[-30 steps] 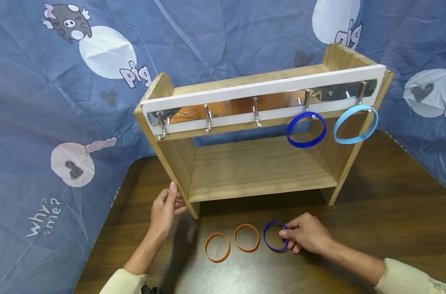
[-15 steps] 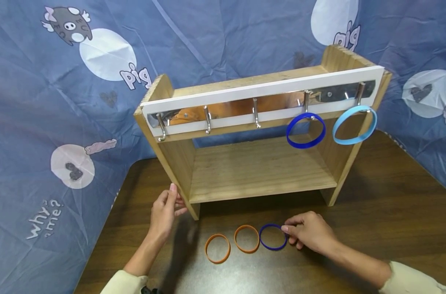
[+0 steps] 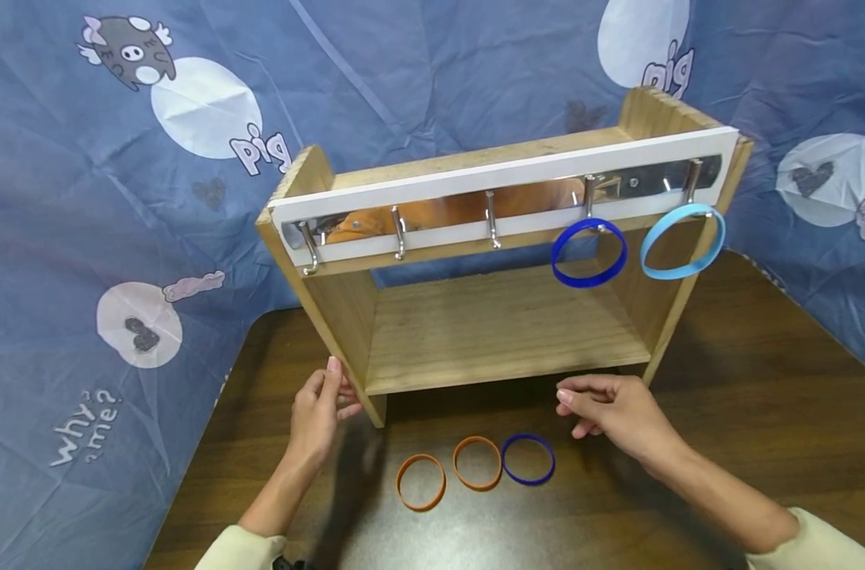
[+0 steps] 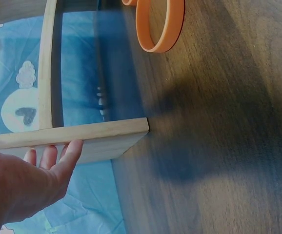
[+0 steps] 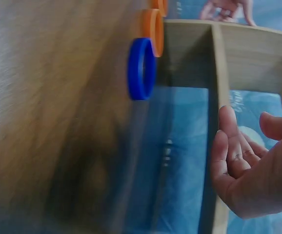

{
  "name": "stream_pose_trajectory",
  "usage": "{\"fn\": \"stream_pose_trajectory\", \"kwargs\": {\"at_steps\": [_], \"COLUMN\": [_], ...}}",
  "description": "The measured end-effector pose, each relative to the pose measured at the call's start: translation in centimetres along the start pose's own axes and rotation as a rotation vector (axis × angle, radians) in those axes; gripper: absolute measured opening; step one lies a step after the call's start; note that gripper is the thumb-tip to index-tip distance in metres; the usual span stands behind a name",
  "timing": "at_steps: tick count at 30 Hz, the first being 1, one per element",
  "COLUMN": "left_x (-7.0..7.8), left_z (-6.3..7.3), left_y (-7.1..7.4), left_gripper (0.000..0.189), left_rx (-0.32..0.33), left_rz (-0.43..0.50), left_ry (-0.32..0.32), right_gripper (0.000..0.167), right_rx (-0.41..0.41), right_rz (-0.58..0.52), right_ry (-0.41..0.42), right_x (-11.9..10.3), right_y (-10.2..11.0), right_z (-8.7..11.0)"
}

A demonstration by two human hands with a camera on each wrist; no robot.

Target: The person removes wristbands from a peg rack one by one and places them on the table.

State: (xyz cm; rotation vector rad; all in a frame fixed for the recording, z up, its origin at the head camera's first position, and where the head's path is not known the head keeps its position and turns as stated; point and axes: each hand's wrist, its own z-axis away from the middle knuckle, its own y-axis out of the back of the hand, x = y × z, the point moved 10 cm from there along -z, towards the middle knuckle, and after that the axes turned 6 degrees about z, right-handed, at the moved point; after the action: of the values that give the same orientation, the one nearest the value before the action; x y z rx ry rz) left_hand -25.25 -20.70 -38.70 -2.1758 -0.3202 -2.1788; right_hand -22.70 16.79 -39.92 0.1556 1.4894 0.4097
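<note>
My left hand (image 3: 316,412) touches the lower left side panel of a wooden shelf (image 3: 503,324), its thumb at the front edge and its other fingers against the outer face. My right hand (image 3: 620,412) is in front of the shelf's lower right part, fingers loosely bent with nothing between them. On the table, a dark blue silicone wristband (image 3: 553,467) lies beside an orange wristband (image 3: 499,471), touching or nearly so. A second orange wristband (image 3: 442,487) lies further left. Another dark blue wristband (image 3: 558,273) and a light blue wristband (image 3: 647,261) hang from hooks.
Along the shelf's top front runs a white rail (image 3: 432,184) with several metal hooks; the left hook (image 3: 309,249), second hook (image 3: 399,233) and middle hook (image 3: 491,222) are bare. Behind the brown table (image 3: 745,356) hangs a blue patterned cloth (image 3: 418,71).
My right hand slid the dark blue wristband left toward the orange one, let go of it and rose away toward the shelf. My left hand stayed at the side panel.
</note>
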Motion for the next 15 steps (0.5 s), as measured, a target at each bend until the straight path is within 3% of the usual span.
{"fn": "stream_pose_trajectory", "kwargs": {"at_steps": [7,15], "left_x": [0.0,0.0], "left_z": [-0.1,-0.1], "left_y": [0.0,0.0], "left_gripper": [0.051,0.053], "left_rx": [-0.002,0.003], "left_rz": [0.011,0.013], "left_ry": [0.001,-0.002], "right_gripper": [0.046,0.047], "right_rx": [0.044,0.028], "right_rz": [-0.113,-0.369], "right_ry": [0.044,0.089], "right_x": [-1.7,-2.7], "right_y": [0.8,1.3], "right_z": [0.1,-0.3]}}
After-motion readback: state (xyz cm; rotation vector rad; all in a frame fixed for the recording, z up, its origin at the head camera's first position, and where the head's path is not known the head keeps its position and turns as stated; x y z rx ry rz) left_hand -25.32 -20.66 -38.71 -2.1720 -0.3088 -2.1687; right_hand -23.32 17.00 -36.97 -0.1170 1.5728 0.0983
